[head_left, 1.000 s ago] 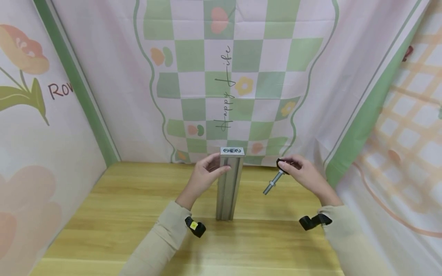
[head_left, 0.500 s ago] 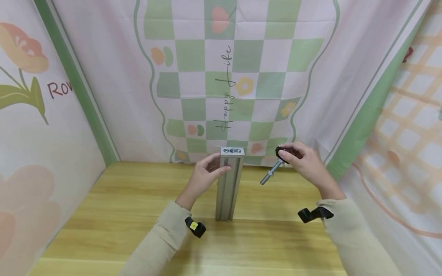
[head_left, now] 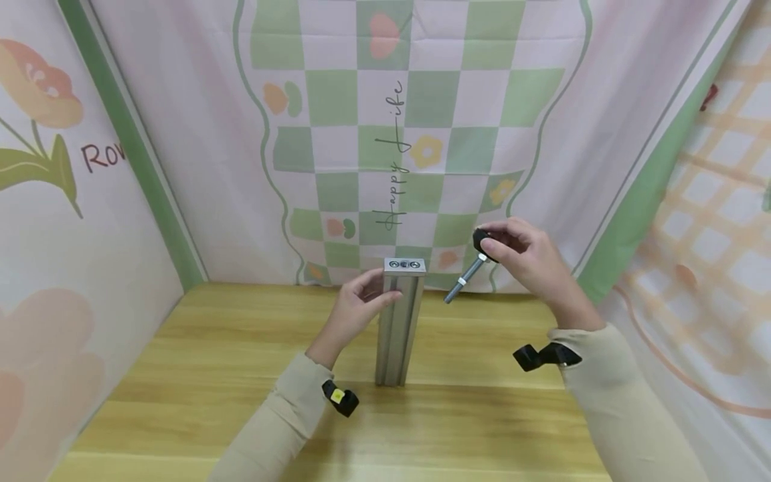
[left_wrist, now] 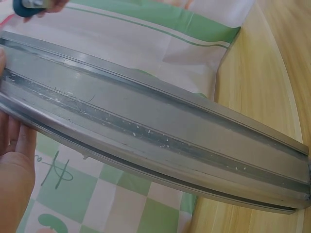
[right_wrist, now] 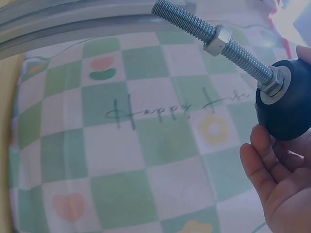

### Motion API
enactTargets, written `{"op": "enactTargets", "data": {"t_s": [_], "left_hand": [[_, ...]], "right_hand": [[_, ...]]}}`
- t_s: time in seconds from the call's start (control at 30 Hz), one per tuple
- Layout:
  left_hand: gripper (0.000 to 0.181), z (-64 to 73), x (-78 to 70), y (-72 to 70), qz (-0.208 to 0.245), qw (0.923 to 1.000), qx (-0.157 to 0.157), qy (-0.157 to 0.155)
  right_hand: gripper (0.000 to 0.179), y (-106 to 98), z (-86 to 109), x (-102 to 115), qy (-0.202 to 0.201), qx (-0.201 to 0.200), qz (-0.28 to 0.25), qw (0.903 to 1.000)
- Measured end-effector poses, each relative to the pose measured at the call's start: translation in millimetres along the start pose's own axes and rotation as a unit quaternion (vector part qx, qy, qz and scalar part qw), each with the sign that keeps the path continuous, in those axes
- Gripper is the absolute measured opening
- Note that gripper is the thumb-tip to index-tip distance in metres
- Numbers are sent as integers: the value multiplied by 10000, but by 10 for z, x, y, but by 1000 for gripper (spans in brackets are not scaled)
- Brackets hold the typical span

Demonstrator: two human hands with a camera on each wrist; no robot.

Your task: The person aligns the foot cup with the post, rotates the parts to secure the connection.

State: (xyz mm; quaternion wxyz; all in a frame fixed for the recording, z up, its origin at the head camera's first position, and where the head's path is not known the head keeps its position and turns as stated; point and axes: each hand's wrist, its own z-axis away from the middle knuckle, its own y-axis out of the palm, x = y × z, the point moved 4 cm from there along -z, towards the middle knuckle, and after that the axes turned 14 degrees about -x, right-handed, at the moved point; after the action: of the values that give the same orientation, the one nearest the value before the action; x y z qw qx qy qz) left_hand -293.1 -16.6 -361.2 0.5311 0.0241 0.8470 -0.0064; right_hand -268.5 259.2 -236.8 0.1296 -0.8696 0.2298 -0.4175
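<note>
An aluminium extrusion profile (head_left: 397, 328) stands upright on the wooden table, with several round holes in its top end plate (head_left: 405, 266). My left hand (head_left: 357, 308) grips it near the top, thumb across the front and fingers behind. In the left wrist view the long grooved face of the profile (left_wrist: 146, 121) fills the middle. To the right of it, raised above the table, my right hand (head_left: 524, 258) pinches the black round base of a levelling foot (head_left: 466, 276). Its threaded stud (right_wrist: 194, 26) slants down toward the profile, and a hex nut (right_wrist: 217, 41) sits partway along it.
The wooden table (head_left: 199, 375) reaches back to a hanging curtain (head_left: 337, 147) with green checks and lettering. More printed cloth (head_left: 711, 221) hangs at the right, and a flowered panel (head_left: 72, 254) at the left. Each wrist bears a small black mount.
My right hand has risen with the levelling foot, and the stud's tip has moved up and left, nearer the profile's top. The left hand and the profile have stayed in place.
</note>
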Motion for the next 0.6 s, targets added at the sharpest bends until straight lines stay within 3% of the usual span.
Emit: {"op": "enactTargets", "data": {"t_s": [0.4,0.6], "left_hand": [[48,2,13,2,224,9997,31,9],[47,-5,16,11,290,9996,46,28]], "right_hand": [[28,82,-220,432,-623,-289,-462,9966],[29,138,-292,545,-729,-326,-476,9957]]}}
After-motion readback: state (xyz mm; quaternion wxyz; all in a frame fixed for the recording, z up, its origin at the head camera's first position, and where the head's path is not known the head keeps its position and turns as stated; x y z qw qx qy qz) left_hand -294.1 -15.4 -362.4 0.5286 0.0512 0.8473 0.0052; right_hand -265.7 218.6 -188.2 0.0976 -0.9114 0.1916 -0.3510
